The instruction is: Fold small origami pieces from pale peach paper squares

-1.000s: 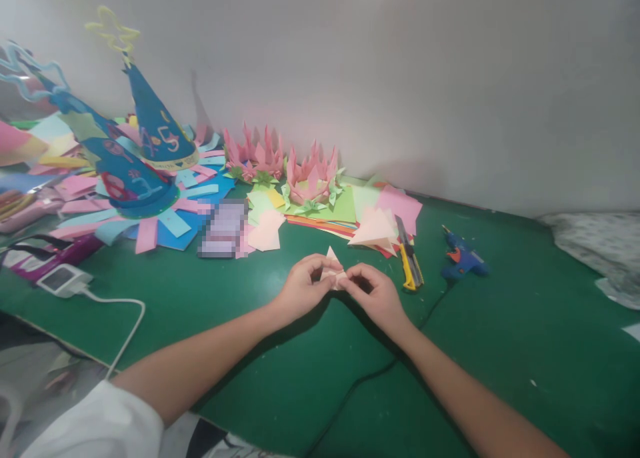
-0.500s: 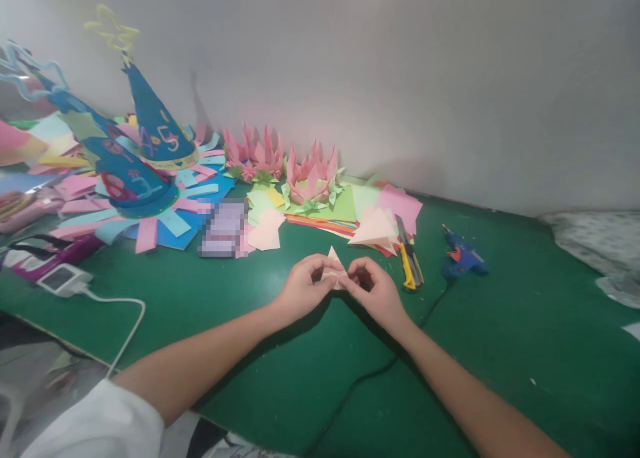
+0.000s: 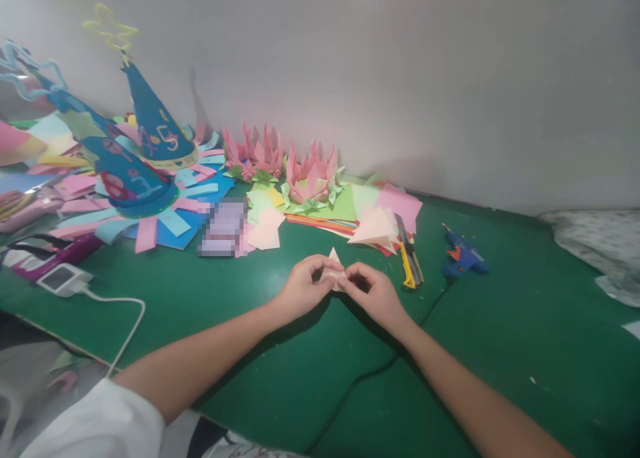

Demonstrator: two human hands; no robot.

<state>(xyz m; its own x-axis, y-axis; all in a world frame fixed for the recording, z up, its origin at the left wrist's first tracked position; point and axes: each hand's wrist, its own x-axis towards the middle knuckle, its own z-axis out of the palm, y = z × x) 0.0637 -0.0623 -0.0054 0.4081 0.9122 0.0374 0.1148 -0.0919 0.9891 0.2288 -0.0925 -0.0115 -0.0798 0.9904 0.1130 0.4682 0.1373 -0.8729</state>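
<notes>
A small folded piece of pale pink paper (image 3: pixel 333 257) is held up over the green table, its pointed tip showing above my fingers. From the left, my left hand (image 3: pixel 306 286) pinches it between thumb and fingers. On the other side, my right hand (image 3: pixel 374 290) is closed with thumb and fingertips on the paper's right edge. The fingers cover most of the paper's lower part. Just behind lie loose pale pink sheets (image 3: pixel 374 228) and a yellow box cutter (image 3: pixel 410 258).
Pink paper lotus flowers (image 3: pixel 313 178) stand on a stack of coloured paper (image 3: pixel 345 205). A blue glue gun (image 3: pixel 463 255) lies at right, its cord crossing the table (image 3: pixel 500 351). Blue cone hats (image 3: pixel 155 118), a pixelated rectangular object (image 3: pixel 223 228) and a white charger (image 3: pixel 65 279) are at left.
My right hand has shifted slightly left, closer to my left hand. The paper's tip has moved very slightly; everything else on the table stays put.
</notes>
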